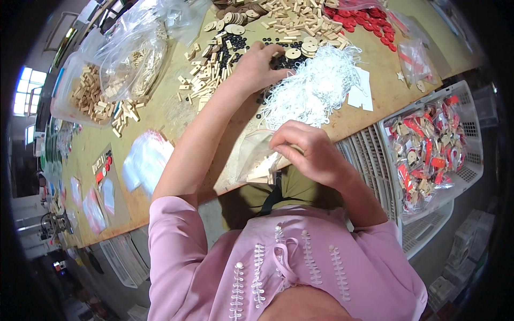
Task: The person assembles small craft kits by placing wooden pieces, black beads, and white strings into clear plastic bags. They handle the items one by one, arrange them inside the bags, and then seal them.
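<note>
At the table's (227, 160) near edge, I see the right hand (309, 152) pinching a clear bag (251, 147) by its rim, the sensible hold, since its thin film looks light, limp and slippery around hard wooden pieces (261, 174). The left hand (257, 68) spreads thumb and forefinger over small, round black beads (281, 62) beside soft, tangled white cords (313, 85); I cannot tell whether it grips any.

The left arm (201, 134) stretches far, the left hand (257, 68) curved with thumb (280, 75) and fingers (272, 48) apart; the right hand (310, 152), nearer, pinches with thumb and fingers
</note>
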`<state>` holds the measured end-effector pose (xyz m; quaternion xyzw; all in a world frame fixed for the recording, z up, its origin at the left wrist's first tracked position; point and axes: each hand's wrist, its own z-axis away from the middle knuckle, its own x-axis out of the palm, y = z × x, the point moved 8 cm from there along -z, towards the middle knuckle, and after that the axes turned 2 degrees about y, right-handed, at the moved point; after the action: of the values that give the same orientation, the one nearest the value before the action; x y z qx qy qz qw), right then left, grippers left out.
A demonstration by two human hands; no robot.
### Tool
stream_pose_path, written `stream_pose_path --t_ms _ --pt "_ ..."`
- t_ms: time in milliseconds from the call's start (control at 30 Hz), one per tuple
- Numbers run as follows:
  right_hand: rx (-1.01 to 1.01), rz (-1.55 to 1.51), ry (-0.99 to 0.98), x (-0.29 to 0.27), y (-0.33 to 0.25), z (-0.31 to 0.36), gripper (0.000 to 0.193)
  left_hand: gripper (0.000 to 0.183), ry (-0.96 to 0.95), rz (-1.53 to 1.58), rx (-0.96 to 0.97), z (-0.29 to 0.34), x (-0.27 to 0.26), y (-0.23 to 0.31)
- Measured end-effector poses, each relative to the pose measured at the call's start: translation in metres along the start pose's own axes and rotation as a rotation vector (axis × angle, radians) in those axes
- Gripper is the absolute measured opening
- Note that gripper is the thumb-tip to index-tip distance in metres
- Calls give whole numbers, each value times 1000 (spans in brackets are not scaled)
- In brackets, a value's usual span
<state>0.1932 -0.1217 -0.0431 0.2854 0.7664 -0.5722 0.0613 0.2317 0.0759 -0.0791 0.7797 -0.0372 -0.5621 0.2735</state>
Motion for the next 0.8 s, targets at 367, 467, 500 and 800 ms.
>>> stream_pose_path --t_ms 367,467,500,800 --pt "-3 -24 -37 -3 6 3 10 17 -123 605 -202 12 5 -8" --pt "3 -11 -42 0 3 3 11 14 -75 1296 -530 20 13 -32" --pt "6 -5 -44 0 2 2 10 14 -52 1449 -651 23 14 -36" --pt "4 -27 -57 6 -3 4 7 48 -124 2078 -787 73 7 -13"
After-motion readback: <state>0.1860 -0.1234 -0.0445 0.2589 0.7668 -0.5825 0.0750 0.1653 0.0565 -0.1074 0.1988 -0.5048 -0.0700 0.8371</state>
